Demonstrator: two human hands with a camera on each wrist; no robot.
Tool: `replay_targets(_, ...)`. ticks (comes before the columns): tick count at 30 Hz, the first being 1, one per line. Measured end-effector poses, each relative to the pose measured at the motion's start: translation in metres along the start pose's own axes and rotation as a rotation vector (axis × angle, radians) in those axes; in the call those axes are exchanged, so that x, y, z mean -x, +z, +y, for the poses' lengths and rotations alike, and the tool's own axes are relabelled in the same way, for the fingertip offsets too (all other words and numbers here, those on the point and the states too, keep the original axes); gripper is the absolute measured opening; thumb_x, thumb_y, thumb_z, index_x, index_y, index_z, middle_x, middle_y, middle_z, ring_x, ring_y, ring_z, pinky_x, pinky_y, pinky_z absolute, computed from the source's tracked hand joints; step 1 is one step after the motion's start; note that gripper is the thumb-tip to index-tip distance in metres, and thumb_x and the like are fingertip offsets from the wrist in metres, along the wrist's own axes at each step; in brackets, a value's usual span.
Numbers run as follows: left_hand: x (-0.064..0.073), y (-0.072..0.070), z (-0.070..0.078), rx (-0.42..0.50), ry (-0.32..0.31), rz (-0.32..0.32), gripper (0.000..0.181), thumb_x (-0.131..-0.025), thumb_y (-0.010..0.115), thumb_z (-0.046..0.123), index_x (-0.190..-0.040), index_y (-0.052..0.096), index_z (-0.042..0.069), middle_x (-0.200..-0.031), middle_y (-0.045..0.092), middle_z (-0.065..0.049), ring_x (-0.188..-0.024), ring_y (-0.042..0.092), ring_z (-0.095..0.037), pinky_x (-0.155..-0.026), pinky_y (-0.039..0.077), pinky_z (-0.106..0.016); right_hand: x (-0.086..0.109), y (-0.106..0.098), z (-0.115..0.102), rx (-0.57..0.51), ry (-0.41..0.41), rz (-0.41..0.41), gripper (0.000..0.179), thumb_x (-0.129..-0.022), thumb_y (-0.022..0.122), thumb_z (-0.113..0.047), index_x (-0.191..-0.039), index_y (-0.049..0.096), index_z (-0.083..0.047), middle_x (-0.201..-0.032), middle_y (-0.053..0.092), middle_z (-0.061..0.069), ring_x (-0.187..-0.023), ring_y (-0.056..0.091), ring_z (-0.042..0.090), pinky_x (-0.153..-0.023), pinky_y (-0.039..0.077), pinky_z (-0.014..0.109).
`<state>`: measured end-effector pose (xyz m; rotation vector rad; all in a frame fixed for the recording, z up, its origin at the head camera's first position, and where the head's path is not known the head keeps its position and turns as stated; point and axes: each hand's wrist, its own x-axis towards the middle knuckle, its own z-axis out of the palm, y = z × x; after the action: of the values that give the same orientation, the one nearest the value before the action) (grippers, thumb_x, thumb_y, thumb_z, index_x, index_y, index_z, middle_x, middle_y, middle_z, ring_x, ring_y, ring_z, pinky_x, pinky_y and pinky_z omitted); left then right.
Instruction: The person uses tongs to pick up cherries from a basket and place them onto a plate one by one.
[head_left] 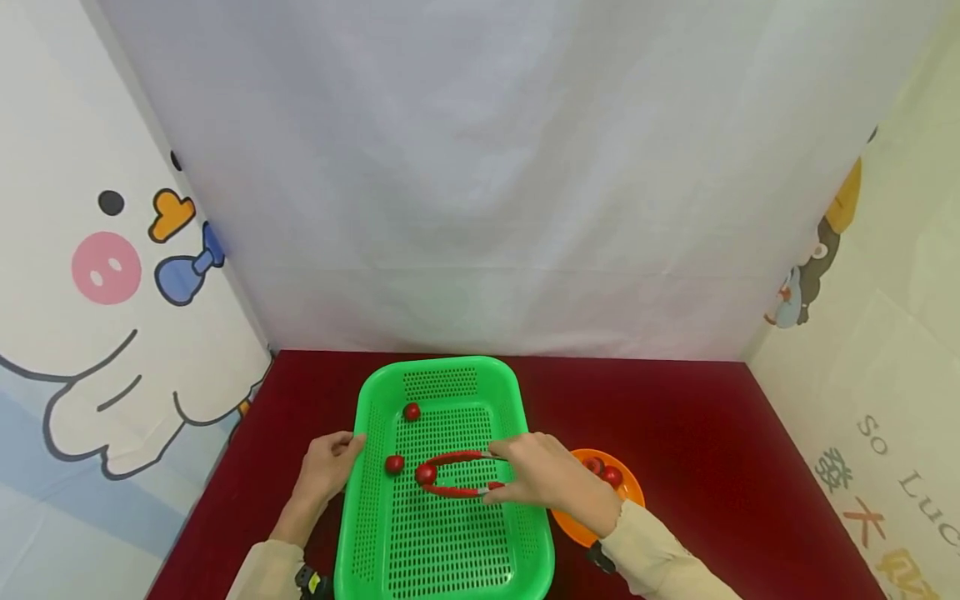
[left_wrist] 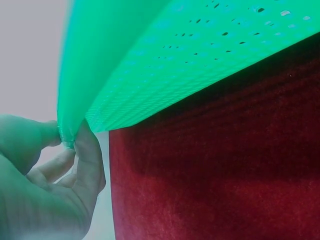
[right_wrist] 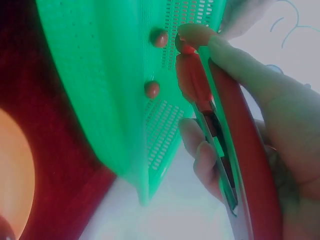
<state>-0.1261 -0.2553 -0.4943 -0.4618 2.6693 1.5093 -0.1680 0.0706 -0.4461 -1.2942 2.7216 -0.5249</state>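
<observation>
My left hand [head_left: 327,467] pinches the left rim of a green perforated plastic basket [head_left: 347,533]; in the left wrist view, thumb and fingers [left_wrist: 90,155] lie on either side of that rim. With my right hand [head_left: 546,473] I grip red-tipped tongs [head_left: 459,456] over the basket. A small round red fruit [head_left: 426,474], like a cherry tomato, sits between the tongs' tips. Two more red fruits lie in the basket, a near one [head_left: 394,464] left of the tips and a farther one [head_left: 412,412] toward the back.
An orange plate [head_left: 634,490] with several red fruits [head_left: 612,476] stands right of the basket, partly hidden under my right forearm. Dark red cloth [head_left: 697,467] covers the table. A pale curtain [head_left: 480,208] hangs behind, with printed sheets at both sides.
</observation>
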Motion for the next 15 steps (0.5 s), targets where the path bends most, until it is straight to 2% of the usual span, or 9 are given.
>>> replay_targets(3,0.000,0.000,-0.001,-0.008,-0.002,-0.003,0.050,-0.109,0.054,0.025,-0.141,0.053,-0.013,-0.129,0.060,-0.034,-0.110,0.062,-0.043,-0.086,0.055,-0.052,0.006,0.000,0.005,-0.018,-0.005,0.033,0.045,-0.079,0.090,-0.041,-0.101,0.072,-0.007,-0.095,0.076,0.001,-0.062,0.061,0.010,-0.057,0.048,0.019)
replay_targets(5,-0.001,0.001,-0.002,-0.010,-0.004,-0.005,0.050,-0.109,0.054,0.025,-0.140,0.053,-0.013,-0.130,0.059,-0.034,-0.116,0.059,-0.046,-0.090,0.053,-0.055,0.010,0.000,0.007,-0.029,-0.011,0.051,0.041,-0.079,0.090,-0.042,-0.091,0.067,-0.011,-0.079,0.068,-0.004,-0.055,0.048,0.005,-0.052,0.039,0.017)
replay_targets(8,-0.001,0.001,-0.003,-0.011,-0.005,-0.008,0.050,-0.109,0.055,0.026,-0.140,0.053,-0.013,-0.130,0.060,-0.034,-0.117,0.059,-0.046,-0.092,0.052,-0.056,0.017,0.000,0.010,-0.048,-0.025,0.085,0.042,-0.079,0.091,-0.040,-0.085,0.059,-0.014,-0.069,0.056,-0.007,-0.053,0.030,0.002,-0.050,0.028,0.018)
replay_targets(11,-0.002,0.000,-0.003,0.002,-0.007,-0.017,0.051,-0.108,0.056,0.027,-0.140,0.053,-0.013,-0.128,0.061,-0.034,-0.110,0.063,-0.043,-0.086,0.055,-0.051,0.024,-0.001,0.013,-0.058,-0.029,0.128,0.041,-0.078,0.092,-0.038,-0.096,0.067,-0.010,-0.074,0.063,-0.005,-0.053,0.031,-0.001,-0.050,0.031,0.017)
replay_targets(15,-0.003,-0.001,-0.003,0.021,-0.022,-0.014,0.052,-0.108,0.057,0.028,-0.141,0.053,-0.012,-0.126,0.062,-0.032,-0.102,0.066,-0.037,-0.079,0.057,-0.045,0.032,-0.002,0.017,-0.084,-0.018,0.163,0.051,-0.079,0.091,-0.037,-0.113,0.073,-0.004,-0.076,0.066,-0.003,-0.055,0.036,-0.002,-0.050,0.034,0.017)
